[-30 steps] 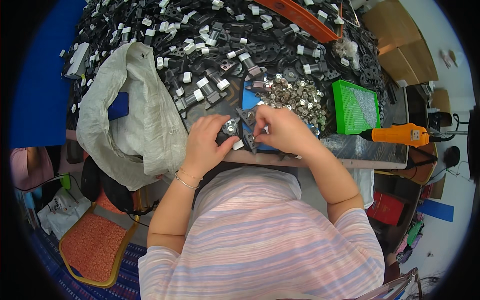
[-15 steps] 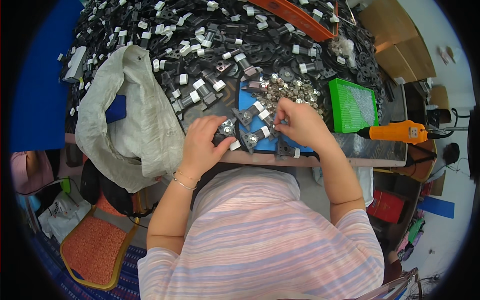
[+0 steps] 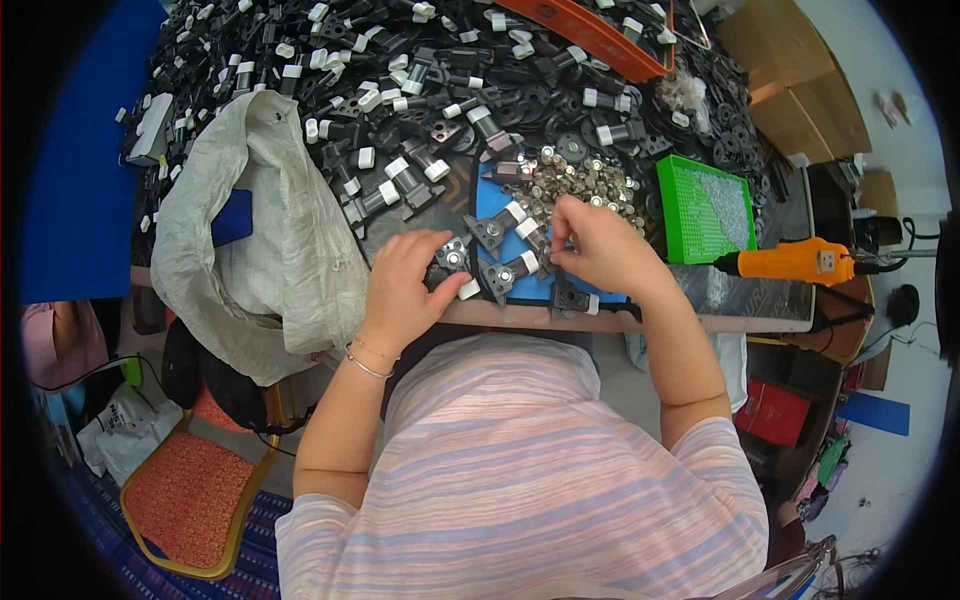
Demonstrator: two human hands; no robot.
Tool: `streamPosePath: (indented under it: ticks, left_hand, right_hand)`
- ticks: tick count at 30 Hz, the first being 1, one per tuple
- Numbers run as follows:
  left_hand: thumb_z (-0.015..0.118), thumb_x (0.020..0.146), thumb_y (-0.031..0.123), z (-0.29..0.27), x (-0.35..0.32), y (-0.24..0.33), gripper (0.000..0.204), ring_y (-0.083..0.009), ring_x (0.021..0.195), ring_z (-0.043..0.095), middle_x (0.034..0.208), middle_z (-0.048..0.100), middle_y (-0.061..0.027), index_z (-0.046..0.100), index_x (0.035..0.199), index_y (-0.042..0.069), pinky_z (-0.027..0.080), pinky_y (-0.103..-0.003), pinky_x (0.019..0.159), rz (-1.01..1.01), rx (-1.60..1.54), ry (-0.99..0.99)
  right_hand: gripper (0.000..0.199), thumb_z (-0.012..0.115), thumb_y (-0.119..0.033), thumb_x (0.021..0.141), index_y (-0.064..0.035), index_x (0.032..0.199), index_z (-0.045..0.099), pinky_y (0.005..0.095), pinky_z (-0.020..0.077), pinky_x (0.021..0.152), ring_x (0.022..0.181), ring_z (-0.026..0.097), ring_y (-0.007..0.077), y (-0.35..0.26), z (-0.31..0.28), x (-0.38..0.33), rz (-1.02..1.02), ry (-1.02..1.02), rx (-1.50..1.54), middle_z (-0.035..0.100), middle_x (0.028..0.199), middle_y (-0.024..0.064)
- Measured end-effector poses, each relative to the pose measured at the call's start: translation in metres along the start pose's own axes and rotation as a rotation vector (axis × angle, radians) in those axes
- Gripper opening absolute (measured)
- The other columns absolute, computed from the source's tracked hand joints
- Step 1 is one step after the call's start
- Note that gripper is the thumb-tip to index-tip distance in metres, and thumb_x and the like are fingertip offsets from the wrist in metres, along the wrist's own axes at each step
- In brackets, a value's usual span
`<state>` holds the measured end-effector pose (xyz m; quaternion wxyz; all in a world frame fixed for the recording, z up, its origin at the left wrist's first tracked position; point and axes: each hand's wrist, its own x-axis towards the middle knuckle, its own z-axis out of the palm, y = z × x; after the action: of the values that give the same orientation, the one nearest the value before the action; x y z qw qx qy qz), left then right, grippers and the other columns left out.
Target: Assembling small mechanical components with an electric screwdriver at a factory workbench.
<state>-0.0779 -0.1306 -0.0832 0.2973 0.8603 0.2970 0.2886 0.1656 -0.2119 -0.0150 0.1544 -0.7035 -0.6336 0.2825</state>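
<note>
My left hand [image 3: 405,285] is curled around a black bracket [image 3: 452,256] with a round metal piece on its face and a white end sleeve by my thumb. My right hand [image 3: 603,245] is closed in a pinch over another black bracket with a white sleeve [image 3: 528,229]; whatever lies between its fingertips is hidden. Between the hands, two more brackets, an upper one [image 3: 489,233] and a lower one [image 3: 498,278], lie on a blue mat [image 3: 535,290], each with a shiny round piece. A further bracket [image 3: 572,298] rests near the table edge below my right hand.
Small shiny metal parts [image 3: 585,180] are heaped beyond my right hand. A green tray [image 3: 672,215] of small pieces and an orange power screwdriver [image 3: 790,264] are on the right. A whitish sack [image 3: 215,150] stands left. Piled black parts [image 3: 400,60] and an orange bin [image 3: 590,38] fill the back.
My right hand's fingertips have shifted very slightly at the bracket under them. The left hand keeps its place and its hold.
</note>
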Motion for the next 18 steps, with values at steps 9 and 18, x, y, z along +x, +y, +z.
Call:
streamPosePath:
  ticks: [9,18]
  left_hand:
    - [0.078,0.067,0.021,-0.001,0.001,0.002,0.043,-0.0314,0.092,0.057,0.101,0.063,-0.0119,0.062,0.103,0.003,0.045,-0.038,0.08,-0.005,-0.008,0.003]
    - [0.077,0.068,0.021,-0.001,0.002,0.002,0.042,-0.0315,0.092,0.057,0.101,0.063,-0.012,0.061,0.103,0.003,0.045,-0.038,0.08,-0.004,0.0,0.001]
  right_hand:
    - [0.028,0.066,0.001,0.072,-0.0061,0.084,0.042,0.025,0.0387,0.049,0.054,0.048,0.0092,0.012,-0.018,-0.024,0.079,-0.371,0.338,0.064,0.071,0.0028]
    - [0.033,0.072,0.0,0.067,-0.005,0.079,0.042,0.028,0.0425,0.052,0.056,0.055,0.0137,0.009,-0.006,-0.029,0.097,-0.154,0.166,0.067,0.072,0.0067]
